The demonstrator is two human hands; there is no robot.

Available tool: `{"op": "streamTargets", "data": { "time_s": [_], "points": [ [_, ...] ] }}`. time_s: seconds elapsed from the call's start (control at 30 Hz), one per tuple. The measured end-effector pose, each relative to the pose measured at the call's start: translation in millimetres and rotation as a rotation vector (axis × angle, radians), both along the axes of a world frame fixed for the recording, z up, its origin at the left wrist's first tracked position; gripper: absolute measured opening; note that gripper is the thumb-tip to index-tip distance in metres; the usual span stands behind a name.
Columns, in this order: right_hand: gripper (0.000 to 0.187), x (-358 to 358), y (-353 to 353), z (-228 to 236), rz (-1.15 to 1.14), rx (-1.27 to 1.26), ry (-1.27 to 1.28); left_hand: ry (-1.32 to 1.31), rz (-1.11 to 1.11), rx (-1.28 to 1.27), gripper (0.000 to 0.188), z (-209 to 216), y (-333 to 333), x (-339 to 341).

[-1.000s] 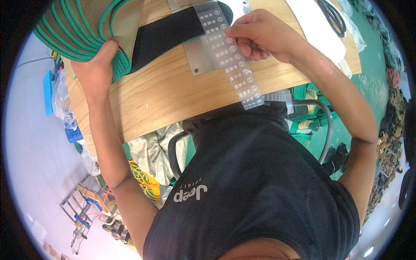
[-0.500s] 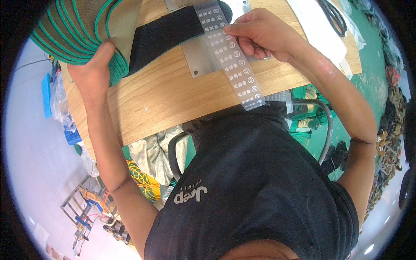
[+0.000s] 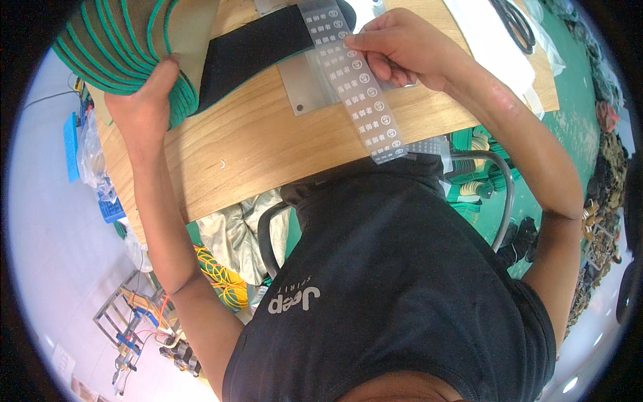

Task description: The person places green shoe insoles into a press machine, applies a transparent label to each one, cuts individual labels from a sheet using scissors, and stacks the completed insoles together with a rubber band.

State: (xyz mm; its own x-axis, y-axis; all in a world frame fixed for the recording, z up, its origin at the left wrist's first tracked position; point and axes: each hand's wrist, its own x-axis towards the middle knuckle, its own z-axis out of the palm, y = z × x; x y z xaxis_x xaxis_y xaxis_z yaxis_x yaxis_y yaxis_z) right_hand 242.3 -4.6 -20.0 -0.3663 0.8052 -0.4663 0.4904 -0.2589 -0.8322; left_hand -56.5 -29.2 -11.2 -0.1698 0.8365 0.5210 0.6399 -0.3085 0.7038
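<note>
My left hand (image 3: 144,104) is closed round the lower end of a fanned stack of insoles (image 3: 110,50), tan-faced with green edges. Beside the stack, a black insole (image 3: 251,53) lies across the wooden table. Over its right end runs a clear strip of labels (image 3: 365,100) with rows of white print; the strip's near end hangs over the table's front edge. My right hand (image 3: 418,53) pinches the strip's right edge between thumb and forefinger, its other fingers curled. A flat metal plate (image 3: 291,87) shows beneath the strip.
White sheet material (image 3: 472,33) and a coil of black cord (image 3: 516,27) are at the table's right. A metal-tube chair (image 3: 506,194) stands below the front edge. More green-edged pieces (image 3: 469,191) are piled under the table, and yellow cord (image 3: 224,281) lies lower left.
The label strip has shifted slightly up and left, its near end rising a little. The insole stack has moved slightly; both hands keep their grips.
</note>
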Motion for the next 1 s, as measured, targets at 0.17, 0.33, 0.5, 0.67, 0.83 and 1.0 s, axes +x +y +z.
{"op": "streamTargets", "data": {
  "time_s": [0.17, 0.33, 0.5, 0.67, 0.83, 1.0],
  "points": [
    [0.028, -2, 1, 2, -0.012, -0.007, -0.003, 0.020, 0.049, -0.019, 0.034, -1, -1, 2],
    [0.028, 1, 1, 0, -0.004, -0.012, 0.004, -0.001, 0.026, -0.083, 0.036, 0, -2, 4],
    [0.030, -2, -8, 11, -0.044, 0.020, 0.005, 0.004, 0.015, -0.075, 0.031, -2, -1, 5],
    [0.030, 4, -7, 7, -0.038, 0.007, 0.035, -0.045, 0.027, -0.124, 0.025, 5, -3, 15],
    [0.022, 4, -14, 5, 0.023, 0.145, 0.090, 0.000, 0.047, -0.133, 0.022, 5, -9, 11],
    [0.022, 44, -8, 19, 0.058, 0.269, 0.118, 0.101, 0.078, -0.185, 0.032, 4, -23, 4]
  ]
}}
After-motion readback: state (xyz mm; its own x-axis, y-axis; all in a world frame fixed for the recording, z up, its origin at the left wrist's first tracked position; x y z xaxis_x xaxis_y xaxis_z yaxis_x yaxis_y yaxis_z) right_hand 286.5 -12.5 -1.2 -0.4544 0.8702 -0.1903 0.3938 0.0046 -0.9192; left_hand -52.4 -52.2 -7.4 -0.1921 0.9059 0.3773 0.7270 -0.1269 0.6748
